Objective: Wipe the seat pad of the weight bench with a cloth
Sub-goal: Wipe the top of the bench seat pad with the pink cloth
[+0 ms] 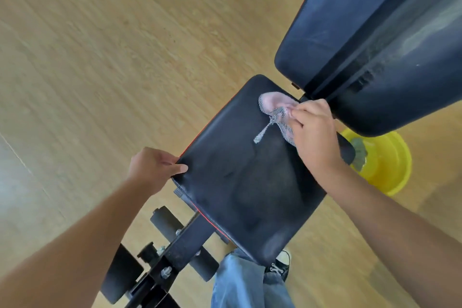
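Observation:
The black seat pad (240, 182) of the weight bench fills the middle of the view, with dull smears across its surface. A pink cloth (273, 105) with a grey patterned edge lies bunched on the pad's far corner, close to the gap below the backrest. My right hand (315, 132) is closed on that cloth and presses it onto the pad. My left hand (152, 167) grips the pad's left edge, thumb on top.
The dusty black backrest pad (370, 32) rises at the upper right. A yellow bucket (390, 165) with a rag in it stands on the wooden floor right of the seat. The bench's black frame and foam rollers (172, 252) sit near my leg and shoe.

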`<state>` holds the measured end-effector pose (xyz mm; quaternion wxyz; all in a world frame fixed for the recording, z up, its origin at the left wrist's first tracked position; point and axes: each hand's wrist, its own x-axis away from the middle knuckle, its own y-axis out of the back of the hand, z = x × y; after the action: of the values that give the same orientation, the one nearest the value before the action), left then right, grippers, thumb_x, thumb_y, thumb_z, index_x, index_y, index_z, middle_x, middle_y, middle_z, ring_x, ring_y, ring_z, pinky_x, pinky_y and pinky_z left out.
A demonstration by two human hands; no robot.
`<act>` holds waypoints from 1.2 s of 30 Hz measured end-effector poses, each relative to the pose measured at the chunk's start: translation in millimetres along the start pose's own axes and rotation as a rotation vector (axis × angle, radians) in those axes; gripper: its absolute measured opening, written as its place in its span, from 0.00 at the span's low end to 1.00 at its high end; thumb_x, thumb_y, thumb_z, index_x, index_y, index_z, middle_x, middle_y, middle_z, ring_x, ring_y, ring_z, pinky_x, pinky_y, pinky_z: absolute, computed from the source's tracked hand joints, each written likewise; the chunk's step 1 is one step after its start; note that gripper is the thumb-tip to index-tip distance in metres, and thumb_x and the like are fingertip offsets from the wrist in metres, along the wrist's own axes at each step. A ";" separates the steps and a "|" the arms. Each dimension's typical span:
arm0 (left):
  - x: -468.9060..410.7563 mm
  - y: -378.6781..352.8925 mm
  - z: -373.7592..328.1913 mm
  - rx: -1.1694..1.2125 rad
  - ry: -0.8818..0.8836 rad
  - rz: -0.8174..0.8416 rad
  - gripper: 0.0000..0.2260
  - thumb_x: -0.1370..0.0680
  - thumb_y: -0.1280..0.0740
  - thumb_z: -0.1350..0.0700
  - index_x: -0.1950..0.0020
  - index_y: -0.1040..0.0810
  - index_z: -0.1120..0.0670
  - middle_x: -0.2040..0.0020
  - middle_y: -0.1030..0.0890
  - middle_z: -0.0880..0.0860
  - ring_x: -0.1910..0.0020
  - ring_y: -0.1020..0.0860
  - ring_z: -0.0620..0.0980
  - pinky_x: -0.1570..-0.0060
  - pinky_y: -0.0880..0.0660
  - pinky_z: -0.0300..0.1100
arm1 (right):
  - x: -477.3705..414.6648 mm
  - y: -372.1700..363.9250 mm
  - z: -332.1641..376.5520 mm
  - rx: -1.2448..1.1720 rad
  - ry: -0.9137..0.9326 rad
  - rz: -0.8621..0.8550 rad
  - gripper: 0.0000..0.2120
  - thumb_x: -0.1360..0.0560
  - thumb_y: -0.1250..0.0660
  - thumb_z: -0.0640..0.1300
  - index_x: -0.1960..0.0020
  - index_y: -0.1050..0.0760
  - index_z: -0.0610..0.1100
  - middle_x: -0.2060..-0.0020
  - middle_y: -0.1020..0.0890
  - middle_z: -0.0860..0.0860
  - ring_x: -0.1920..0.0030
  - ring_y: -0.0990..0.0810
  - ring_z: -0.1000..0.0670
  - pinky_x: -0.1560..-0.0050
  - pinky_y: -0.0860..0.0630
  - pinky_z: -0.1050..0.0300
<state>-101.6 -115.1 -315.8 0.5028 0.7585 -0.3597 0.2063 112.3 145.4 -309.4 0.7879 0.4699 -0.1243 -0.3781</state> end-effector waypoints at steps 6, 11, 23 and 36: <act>6.5 1.9 -4.5 -0.006 -0.025 0.016 0.06 0.30 0.21 0.54 0.53 0.10 0.52 0.58 0.11 0.52 0.53 0.14 0.53 0.44 0.18 0.52 | 126.5 3.3 43.7 -0.016 0.588 0.500 0.09 0.21 0.37 0.35 0.54 0.20 0.43 0.58 0.19 0.50 0.60 0.24 0.46 0.58 0.24 0.52; 7.7 1.7 -6.7 -0.032 -0.058 -0.005 0.04 0.29 0.22 0.53 0.56 0.11 0.50 0.58 0.12 0.47 0.53 0.14 0.50 0.47 0.19 0.48 | 8.2 24.7 -14.8 0.175 0.215 0.224 0.07 0.25 0.31 0.33 0.57 0.18 0.44 0.63 0.18 0.51 0.61 0.25 0.46 0.61 0.23 0.51; 6.2 1.4 -1.2 0.009 -0.028 0.001 0.09 0.28 0.22 0.53 0.49 0.11 0.52 0.53 0.12 0.49 0.49 0.16 0.51 0.53 0.24 0.43 | 43.2 13.2 11.9 0.062 0.143 0.291 0.09 0.23 0.34 0.36 0.53 0.17 0.47 0.56 0.17 0.56 0.58 0.30 0.52 0.59 0.25 0.57; 19.9 19.5 -34.3 0.018 0.055 0.015 0.04 0.32 0.21 0.59 0.60 0.12 0.51 0.62 0.11 0.49 0.53 0.15 0.57 0.59 0.21 0.46 | 138.0 35.2 52.3 0.128 0.121 0.536 0.06 0.37 0.30 0.49 0.72 0.19 0.52 0.72 0.21 0.60 0.68 0.20 0.57 0.69 0.27 0.66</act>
<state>-101.5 -95.2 -276.3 0.5040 0.7542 -0.3498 0.2340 194.6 22.8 -274.4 0.8344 0.4910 -0.2203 -0.1189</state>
